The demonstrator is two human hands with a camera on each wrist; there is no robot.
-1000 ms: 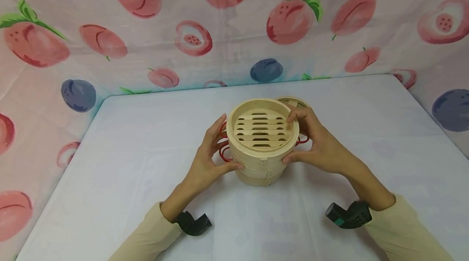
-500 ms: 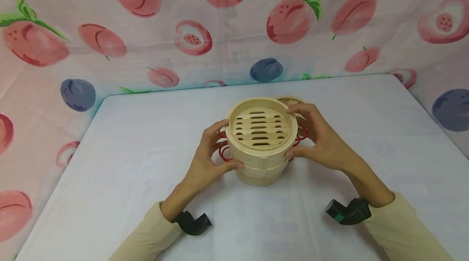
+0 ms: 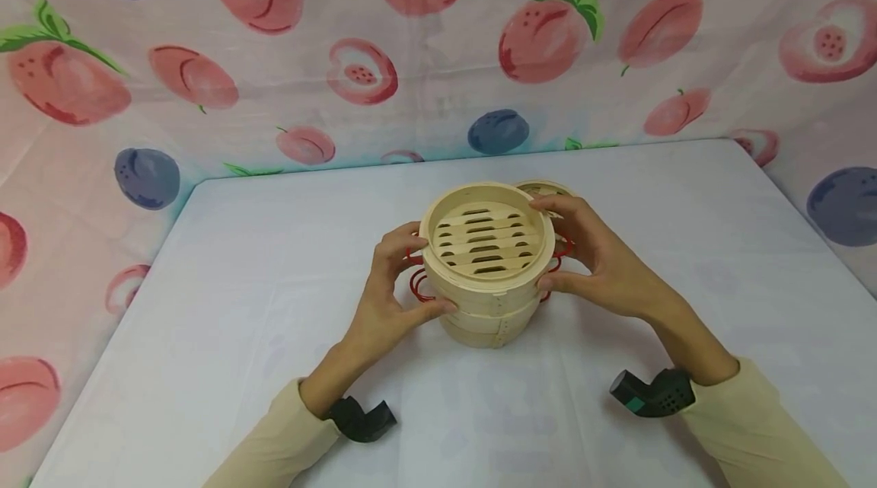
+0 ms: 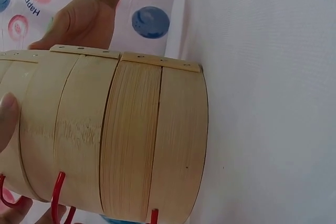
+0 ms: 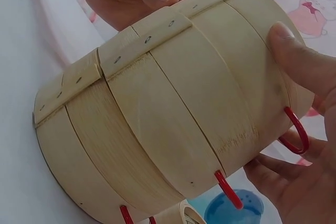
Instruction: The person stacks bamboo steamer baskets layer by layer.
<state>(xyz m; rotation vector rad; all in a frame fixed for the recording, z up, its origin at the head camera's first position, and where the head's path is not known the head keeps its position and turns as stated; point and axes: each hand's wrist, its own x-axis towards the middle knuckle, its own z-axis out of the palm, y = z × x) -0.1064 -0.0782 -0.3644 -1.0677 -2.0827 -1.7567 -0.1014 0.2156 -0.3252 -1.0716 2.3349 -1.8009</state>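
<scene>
A stack of round bamboo steamer baskets [image 3: 488, 320] stands upright near the middle of the white table. Pale slats [image 3: 483, 240] with dark gaps show inside the top basket, and red loop handles [image 3: 419, 286] stick out at both sides. My left hand [image 3: 375, 305] grips the stack's left side, thumb on the front wall and fingertips at the upper rim. On the other side, my right hand [image 3: 606, 267] holds the top basket between thumb and fingers. The right wrist view shows the right thumb [image 5: 302, 59] against the upper wall. Some fingers are hidden behind the baskets.
Behind the stack to the right sits another round bamboo piece [image 3: 544, 187], mostly hidden. A fruit-print cloth [image 3: 425, 122] hangs along the table's back edge. The white tablecloth [image 3: 240, 282] spreads around the stack.
The top basket has turned a little and shifted slightly left. My left fingers have moved down onto its rim. My right hand has shifted its hold slightly; a red handle now shows beside it.
</scene>
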